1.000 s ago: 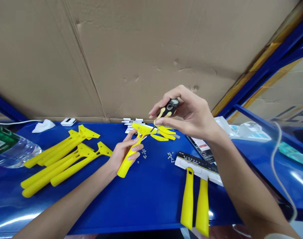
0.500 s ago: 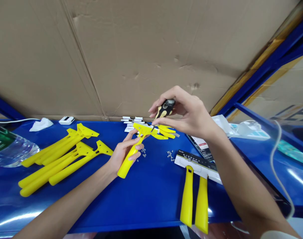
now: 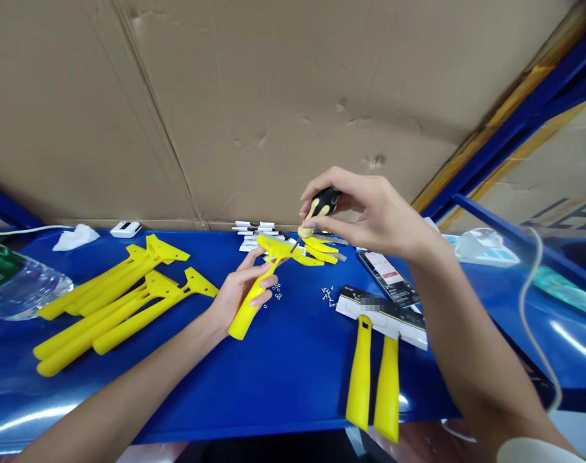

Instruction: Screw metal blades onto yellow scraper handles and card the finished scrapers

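Left hand (image 3: 235, 290) has its fingers wrapped round a yellow scraper (image 3: 245, 318) above the blue table (image 3: 274, 379), handle slanting down-left from the head. Right hand (image 3: 377, 209) pinches a screwdriver (image 3: 318, 208), shaft also angled down-left, tip at the head's near-right end. 1 tool each, tbh can't tell if it's seated.

Yellow tool (image 3: 247, 314) partly hidden by the left hand (image 3: 239, 289), screwdriver (image 3: 323, 202) partly covered by the right hand (image 3: 377, 211), its tip (image 3: 293, 249) too small to judge for contact, bottle (image 3: 26, 292) cut off by the left edge, phone (image 3: 388, 275) with unreadably small text
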A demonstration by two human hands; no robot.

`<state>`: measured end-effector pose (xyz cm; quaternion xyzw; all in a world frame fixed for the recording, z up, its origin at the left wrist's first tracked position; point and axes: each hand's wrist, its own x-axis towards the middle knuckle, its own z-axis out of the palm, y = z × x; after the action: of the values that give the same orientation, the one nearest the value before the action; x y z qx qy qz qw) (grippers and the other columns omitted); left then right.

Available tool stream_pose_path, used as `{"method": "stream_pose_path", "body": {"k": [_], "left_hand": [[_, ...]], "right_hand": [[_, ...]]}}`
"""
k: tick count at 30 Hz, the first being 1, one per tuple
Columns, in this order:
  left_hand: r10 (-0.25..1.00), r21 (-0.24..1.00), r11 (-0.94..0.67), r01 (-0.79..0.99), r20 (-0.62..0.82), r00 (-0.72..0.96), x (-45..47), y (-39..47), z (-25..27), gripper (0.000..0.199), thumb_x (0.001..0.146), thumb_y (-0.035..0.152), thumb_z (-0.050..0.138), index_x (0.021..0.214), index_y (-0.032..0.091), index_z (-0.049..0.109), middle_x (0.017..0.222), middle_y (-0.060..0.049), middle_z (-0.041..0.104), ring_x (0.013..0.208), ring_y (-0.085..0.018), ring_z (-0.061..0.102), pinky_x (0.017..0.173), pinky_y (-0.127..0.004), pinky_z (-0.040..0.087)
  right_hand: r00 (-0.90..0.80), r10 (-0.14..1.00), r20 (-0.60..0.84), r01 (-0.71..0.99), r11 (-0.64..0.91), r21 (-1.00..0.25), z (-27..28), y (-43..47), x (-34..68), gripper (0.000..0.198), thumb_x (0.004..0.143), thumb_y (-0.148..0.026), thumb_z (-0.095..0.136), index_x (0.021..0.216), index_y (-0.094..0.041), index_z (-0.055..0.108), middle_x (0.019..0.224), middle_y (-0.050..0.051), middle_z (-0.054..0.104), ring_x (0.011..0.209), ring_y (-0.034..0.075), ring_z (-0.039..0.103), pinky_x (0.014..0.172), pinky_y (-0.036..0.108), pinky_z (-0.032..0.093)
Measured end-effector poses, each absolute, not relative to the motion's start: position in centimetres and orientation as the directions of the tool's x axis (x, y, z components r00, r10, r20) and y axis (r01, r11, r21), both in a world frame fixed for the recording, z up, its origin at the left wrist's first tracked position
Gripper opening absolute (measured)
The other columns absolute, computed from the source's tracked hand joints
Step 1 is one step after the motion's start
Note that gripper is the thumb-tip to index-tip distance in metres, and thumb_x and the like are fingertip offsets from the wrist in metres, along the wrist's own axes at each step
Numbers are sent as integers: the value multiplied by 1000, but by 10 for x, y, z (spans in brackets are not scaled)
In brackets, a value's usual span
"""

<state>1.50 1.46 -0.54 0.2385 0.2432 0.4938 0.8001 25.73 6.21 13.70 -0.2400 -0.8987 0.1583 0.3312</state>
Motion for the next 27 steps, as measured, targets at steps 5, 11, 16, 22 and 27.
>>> {"method": "stream_pose_path", "body": {"k": [5,11,16,22,27], "left_hand": [[908,643,395,-656,-166,384,18,12,-7,42,92,8,71,127,26,57,130,-9,64,58,-4,55,37,-12,40],[914,628,389,-673,-175,365,18,14,-8,44,92,7,69,130,26,56,127,-10,64,58,-3,54,38,-11,40],[917,629,388,-674,-186,354,19,13,-8,46,92,6,69,132,26,57,116,-7,64,57,-4,54,38,-12,39],[926,601,375,-705,-205,318,18,14,-7,47,92,6,69,134,25,57,121,-9,64,57,-4,54,38,-12,39],[927,613,372,-697,-210,310,19,13,-5,48,93,6,69,135,26,57,120,-9,65,57,-4,53,37,-12,38]], "right_hand": [[-645,538,542,405,843,-354,136,64,258,32,95,-48,75,113,-23,68,106,8,75,90,24,69,80,38,57],[-687,562,462,357,814,-459,136,65,261,29,97,-43,72,119,-24,66,113,7,76,95,23,72,84,38,59],[-670,531,518,428,847,-314,134,68,259,26,95,-41,77,108,-21,67,104,7,75,88,22,68,79,37,55],[-718,542,436,390,833,-393,135,63,257,20,99,-33,70,115,-23,68,114,7,76,94,22,69,81,36,54],[-658,566,497,491,823,-286,133,68,258,28,97,-49,75,101,-22,67,94,5,74,81,21,64,76,37,50]]}}
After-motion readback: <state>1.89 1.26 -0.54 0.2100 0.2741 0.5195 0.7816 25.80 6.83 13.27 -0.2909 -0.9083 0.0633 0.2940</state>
